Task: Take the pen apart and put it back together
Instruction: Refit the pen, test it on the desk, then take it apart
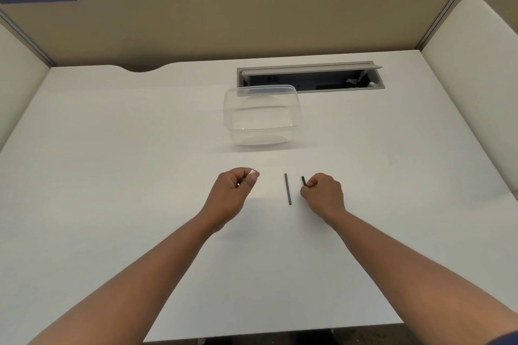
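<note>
A thin dark pen part (288, 188) lies alone on the white desk between my hands, pointing away from me. My right hand (322, 193) is closed on a second short dark pen piece (303, 180), whose tip sticks out above the fingers. My left hand (234, 192) is curled shut about a hand's width left of the lying part; something small and pale shows at its fingertips, but I cannot tell what it is. Both hands rest low over the desk.
A clear plastic container (262, 113) stands on the desk (112, 148) beyond my hands. Behind it an open cable tray slot (311, 77) is set into the desktop. Beige partition walls enclose the desk at the back and both sides.
</note>
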{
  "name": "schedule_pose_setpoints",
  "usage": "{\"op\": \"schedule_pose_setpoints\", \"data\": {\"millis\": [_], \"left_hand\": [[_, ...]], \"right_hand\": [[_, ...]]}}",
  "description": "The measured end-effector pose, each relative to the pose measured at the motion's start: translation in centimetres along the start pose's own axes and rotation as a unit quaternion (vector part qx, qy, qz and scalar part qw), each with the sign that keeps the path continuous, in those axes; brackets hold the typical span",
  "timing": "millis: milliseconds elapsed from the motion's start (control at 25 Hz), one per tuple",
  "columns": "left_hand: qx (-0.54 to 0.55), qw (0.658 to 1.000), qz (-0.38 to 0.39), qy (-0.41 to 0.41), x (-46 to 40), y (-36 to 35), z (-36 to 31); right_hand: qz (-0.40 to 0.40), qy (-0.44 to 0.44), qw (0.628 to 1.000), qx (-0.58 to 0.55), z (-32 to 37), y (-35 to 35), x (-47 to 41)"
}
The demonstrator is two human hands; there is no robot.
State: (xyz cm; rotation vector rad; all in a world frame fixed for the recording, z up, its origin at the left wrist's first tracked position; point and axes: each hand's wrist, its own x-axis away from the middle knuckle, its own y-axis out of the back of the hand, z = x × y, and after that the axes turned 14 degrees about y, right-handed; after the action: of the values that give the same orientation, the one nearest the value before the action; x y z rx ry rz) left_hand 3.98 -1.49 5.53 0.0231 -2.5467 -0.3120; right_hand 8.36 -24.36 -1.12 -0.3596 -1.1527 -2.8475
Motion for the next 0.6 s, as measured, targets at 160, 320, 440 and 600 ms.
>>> {"op": "schedule_pose_setpoints", "data": {"millis": [160, 320, 440, 600], "left_hand": [[0.007, 1.0, -0.001, 0.01, 0.19, -0.11, -0.3], [0.012, 1.0, -0.005, 0.011, 0.26, -0.2, -0.61], [0.016, 1.0, -0.004, 0.014, 0.22, -0.27, -0.63], [0.017, 1.0, -0.009, 0.02, 0.13, -0.41, -0.54]], "right_hand": [[0.006, 0.01, 1.0, 0.025, -0.03, -0.19, -0.09], [0.008, 0.004, 1.0, 0.025, -0.08, -0.2, -0.19], [0.009, 0.004, 1.0, 0.023, -0.16, -0.21, -0.21], [0.011, 0.0, 1.0, 0.021, -0.2, -0.14, -0.22]]}}
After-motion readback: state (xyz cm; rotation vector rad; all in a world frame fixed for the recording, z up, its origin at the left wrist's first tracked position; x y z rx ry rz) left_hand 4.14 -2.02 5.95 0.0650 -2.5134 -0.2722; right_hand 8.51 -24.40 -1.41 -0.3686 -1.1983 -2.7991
